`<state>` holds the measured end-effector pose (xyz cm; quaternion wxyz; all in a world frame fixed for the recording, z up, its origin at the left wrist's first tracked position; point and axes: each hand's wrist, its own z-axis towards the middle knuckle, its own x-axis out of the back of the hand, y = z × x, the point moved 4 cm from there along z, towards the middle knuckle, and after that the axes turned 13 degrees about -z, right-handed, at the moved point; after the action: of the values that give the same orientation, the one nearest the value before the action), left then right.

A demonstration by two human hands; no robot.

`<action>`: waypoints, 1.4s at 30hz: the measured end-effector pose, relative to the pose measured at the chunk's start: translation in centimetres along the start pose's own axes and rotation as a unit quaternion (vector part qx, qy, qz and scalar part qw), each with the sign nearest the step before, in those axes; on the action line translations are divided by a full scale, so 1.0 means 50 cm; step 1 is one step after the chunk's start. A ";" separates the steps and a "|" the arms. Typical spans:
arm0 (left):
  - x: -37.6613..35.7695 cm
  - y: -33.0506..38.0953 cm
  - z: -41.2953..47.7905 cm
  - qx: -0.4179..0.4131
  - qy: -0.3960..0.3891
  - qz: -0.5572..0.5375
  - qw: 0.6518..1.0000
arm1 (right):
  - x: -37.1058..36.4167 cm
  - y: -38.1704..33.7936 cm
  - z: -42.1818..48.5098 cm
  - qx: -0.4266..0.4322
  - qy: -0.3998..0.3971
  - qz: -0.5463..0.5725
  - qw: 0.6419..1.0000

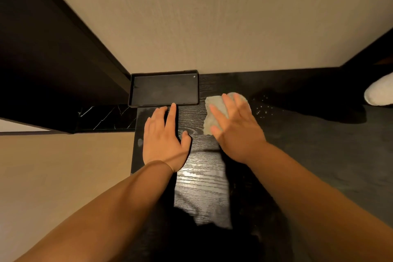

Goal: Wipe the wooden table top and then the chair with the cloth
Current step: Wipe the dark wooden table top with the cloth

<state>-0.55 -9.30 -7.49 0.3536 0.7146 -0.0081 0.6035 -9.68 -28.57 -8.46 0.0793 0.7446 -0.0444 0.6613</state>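
Cloth under my right grip, fingers spread flat on it, on dark wood surface. Left grip flat, spread, fingertip at near rim of black tray. Open room rightward.

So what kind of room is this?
Probably a home or hotel room, hard to be sure. A dark wood-grain table top stands against a beige wall, with a black tray at the back and a black marble-look ledge beside it.
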 end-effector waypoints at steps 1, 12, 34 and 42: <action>0.001 -0.001 0.000 -0.001 0.001 0.000 1.000 | 0.001 0.008 -0.009 0.013 0.000 -0.007 1.000; 0.000 0.000 0.002 -0.004 0.000 -0.003 1.000 | 0.009 0.016 -0.011 -0.082 -0.015 0.026 0.996; -0.003 -0.004 0.003 -0.014 0.011 0.009 1.000 | 0.022 0.042 0.053 -0.019 -0.059 -0.020 0.998; 0.001 -0.003 0.003 -0.016 0.009 0.006 1.000 | 0.016 0.196 0.071 -0.166 -0.070 0.007 0.984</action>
<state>-0.36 -9.25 -7.54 0.3613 0.7037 -0.0185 0.6115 -7.77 -38.79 -7.47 0.1939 0.7651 -0.1644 0.5917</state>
